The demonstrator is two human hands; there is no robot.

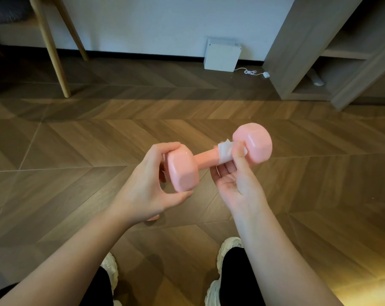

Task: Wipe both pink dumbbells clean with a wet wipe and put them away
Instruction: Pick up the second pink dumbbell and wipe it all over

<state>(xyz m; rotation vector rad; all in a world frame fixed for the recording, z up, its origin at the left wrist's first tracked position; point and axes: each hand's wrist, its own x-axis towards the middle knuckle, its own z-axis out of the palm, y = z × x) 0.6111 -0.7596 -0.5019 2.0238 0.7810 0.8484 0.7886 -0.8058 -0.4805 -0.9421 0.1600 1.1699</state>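
Head view, from your left: your left hand [143,186] is clamped on the near head of a pink dumbbell [205,159], fingers curled over the top of that head and thumb under its lower edge. The dumbbell hangs in the air between both hands, above the wooden floor [76,151], its bar slanting up and away to the right. Just below your left wrist a pink sliver [152,217] shows on the floor. It may be the second dumbbell, but too little of it shows to tell.

Further right, the wet wipe [225,152] is wrapped round the bar, hard against the far head. Your right hand [238,186] is closed on it, thumb on the near side and fingers behind, pinching the wipe to the bar.

Judge the dumbbell as rigid and smooth-coated. A small gleam on the near head suggests moisture, so expect it to turn slick wherever the wipe has passed. You are bearing it by one head alone, so it is probably light, yet all the weight sits in the two ends and it will want to tip. The flat facets of the heads give your fingers something square to bite on. The bar is the surer hold for carrying, once it is dry. The wipe is limp and thin, so bunch it or it will slide off the bar.

At the far right stands an open shelf unit [319,62], a likely place for putting away.
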